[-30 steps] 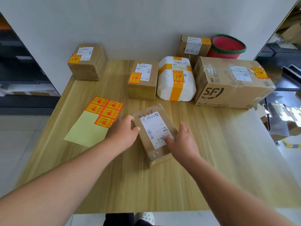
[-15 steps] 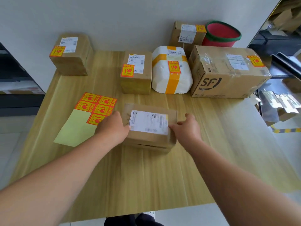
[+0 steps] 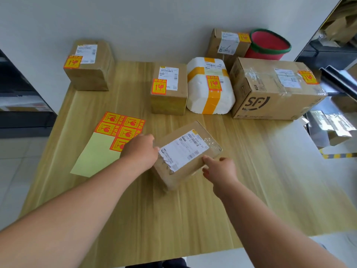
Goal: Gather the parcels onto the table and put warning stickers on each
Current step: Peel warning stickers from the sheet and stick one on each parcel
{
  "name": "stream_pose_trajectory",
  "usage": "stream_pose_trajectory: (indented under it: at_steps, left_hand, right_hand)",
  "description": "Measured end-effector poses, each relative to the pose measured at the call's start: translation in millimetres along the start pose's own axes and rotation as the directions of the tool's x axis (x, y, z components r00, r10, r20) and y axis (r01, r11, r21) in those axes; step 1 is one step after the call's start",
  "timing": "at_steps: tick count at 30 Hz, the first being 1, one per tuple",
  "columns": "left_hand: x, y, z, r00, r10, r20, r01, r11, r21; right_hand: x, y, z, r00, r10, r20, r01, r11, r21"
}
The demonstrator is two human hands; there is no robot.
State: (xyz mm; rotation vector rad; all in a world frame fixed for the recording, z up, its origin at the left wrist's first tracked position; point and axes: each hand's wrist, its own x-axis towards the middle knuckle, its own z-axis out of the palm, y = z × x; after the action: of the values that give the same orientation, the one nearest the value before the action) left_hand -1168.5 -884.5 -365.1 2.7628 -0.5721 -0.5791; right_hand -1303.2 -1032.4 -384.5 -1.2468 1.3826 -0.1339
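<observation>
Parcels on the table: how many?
6: flat parcel at the front; brown box far left; small box centre; white foam parcel beside it; big SF box right; back box by the wall. Others could hide behind them.

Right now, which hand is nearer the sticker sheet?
Left. The left hand overlaps the right edge of the sticker sheet; the right hand is beyond the small parcel, on its far side.

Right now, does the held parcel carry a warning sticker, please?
None on its visible top: the parcel shows only a white shipping label; other faces hidden.

SF logo [image 3: 255, 103] on large box [image 3: 286, 111], broken-glass signs on orange stickers [image 3: 119, 127]
</observation>
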Motion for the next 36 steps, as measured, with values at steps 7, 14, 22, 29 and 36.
stream_pose_trajectory:
  at_steps: [7,14,22,29,36]
  left_hand:
    - [-15,-11,18,0.979,0.083,0.185,-0.035,0.968,-0.249]
    - [3,-35,5,0.992,0.047,0.121,-0.008,0.951,-0.308]
    - [52,-115,-26,0.997,-0.006,-0.083,0.005,1.000,-0.006]
    - [84,-163,-23,0.992,-0.038,0.122,0.013,0.981,0.194]
    - [91,-181,-2,0.977,-0.017,0.213,-0.023,0.982,0.187]
  right_hand:
    - [21,-46,30,0.969,-0.227,0.097,0.244,0.940,-0.238]
    - [2,-56,58,0.882,-0.462,0.097,0.434,0.712,-0.552]
    - [-30,-62,166,0.598,-0.632,0.493,0.775,0.297,-0.558]
    - [13,-59,232,0.747,-0.400,0.530,0.651,0.281,-0.705]
    - [39,-47,259,0.835,-0.276,0.477,0.534,0.195,-0.822]
